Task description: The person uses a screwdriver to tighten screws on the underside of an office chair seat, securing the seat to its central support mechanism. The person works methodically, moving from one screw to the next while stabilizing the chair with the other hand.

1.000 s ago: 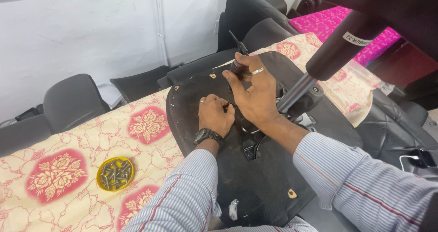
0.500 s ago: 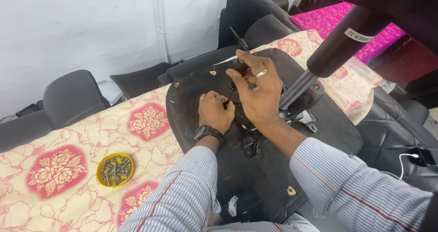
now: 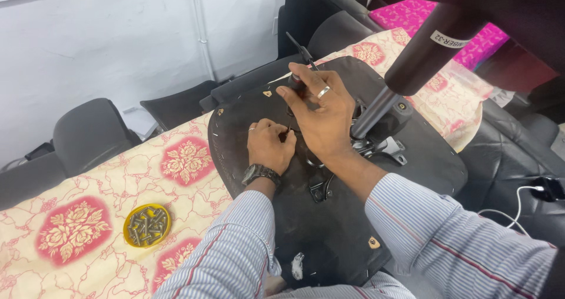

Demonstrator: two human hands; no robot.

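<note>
One black upturned chair seat base [image 3: 329,228], rounded, matte, lies on floral cloth [image 3: 88,216]. Left hand [image 3: 269,146] pinches small screw. Right hand [image 3: 318,113] grips one tool handle. One gas cylinder [image 3: 424,52], smooth. One yellow round dish [image 3: 147,225], many screws.

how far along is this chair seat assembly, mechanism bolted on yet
Done: the mechanism plate with gas cylinder already sits on the upturned seat base. In hand: the left hand steadies something small at the plate's edge, and the right hand works a tool there. Left: loose screws lie in the yellow dish; how many go in cannot be told.
</note>
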